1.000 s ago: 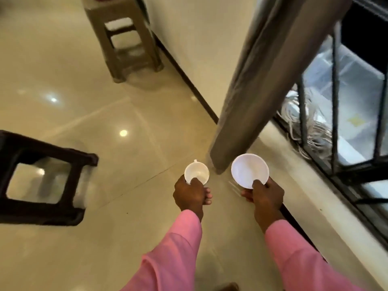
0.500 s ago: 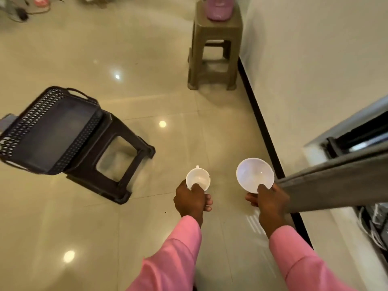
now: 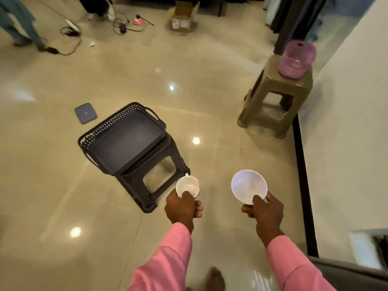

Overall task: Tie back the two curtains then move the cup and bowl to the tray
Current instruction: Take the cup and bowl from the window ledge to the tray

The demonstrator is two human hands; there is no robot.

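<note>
Just ahead of my left hand (image 3: 182, 208), the white cup (image 3: 188, 185) is in my grip: thumb over the near rim, fingers curled under it, handle pointing away. Underside fingers mostly hidden by the hand itself. Right hand (image 3: 265, 213) holds the white bowl (image 3: 248, 185) the same way, thumb on the near rim and fingers beneath; bowl tilted so its inside faces me. Both are held in the air above the floor, apart from each other.

Forward and left of the left hand, the dark tray (image 3: 126, 141) sits on a dark stool (image 3: 151, 185), overhanging it, with perforated sides; nothing visible inside. The cup overlaps the stool's near leg in view, not over the tray. Further left of the tray, a grey square lid (image 3: 85, 113) lies on the floor.

Far ahead of the right hand, a tan stool (image 3: 277, 97) stands by the wall with a pink object (image 3: 297, 59) on top, cap or container, can't tell. At the far end are a cardboard box (image 3: 182, 17) and cables (image 3: 71, 36), blurry. Behind the right hand at the frame's corner is a grey strip (image 3: 346, 271), cut off, possibly curtain. My foot (image 3: 216, 280) is partly cropped at the bottom edge.
</note>
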